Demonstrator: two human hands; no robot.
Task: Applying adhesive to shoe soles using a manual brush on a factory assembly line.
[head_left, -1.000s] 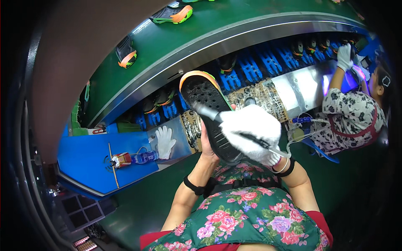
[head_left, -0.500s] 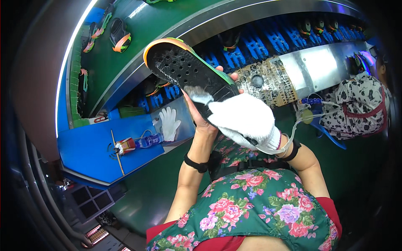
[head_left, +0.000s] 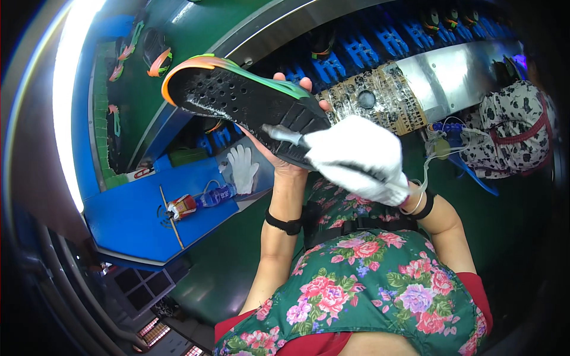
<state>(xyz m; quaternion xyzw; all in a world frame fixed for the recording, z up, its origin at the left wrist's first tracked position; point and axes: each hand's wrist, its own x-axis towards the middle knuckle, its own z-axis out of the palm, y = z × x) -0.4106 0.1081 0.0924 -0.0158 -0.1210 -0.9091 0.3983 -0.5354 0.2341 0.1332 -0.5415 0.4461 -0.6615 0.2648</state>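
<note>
The shoe [head_left: 249,98] lies across the left hand [head_left: 285,166], between its thumb and its fingers [head_left: 306,83], which clasp it; 3 fingertips show past the far edge. The black, holed face is up, and the orange end juts out left, well beyond those fingers. The gloved right hand [head_left: 356,157] has its fingers folded around a brush [head_left: 288,136], whose bristles reach onto the black face, between the 2 hands. Left of the left fingers, beyond the wrist, are a white glove [head_left: 242,169] and a blue counter [head_left: 130,222] with a bottle [head_left: 217,196]. Ahead of the fingers run blue racks [head_left: 359,52]; right of them, a taped cover [head_left: 389,98]. Far right of both hands is a co-worker [head_left: 516,130].
</note>
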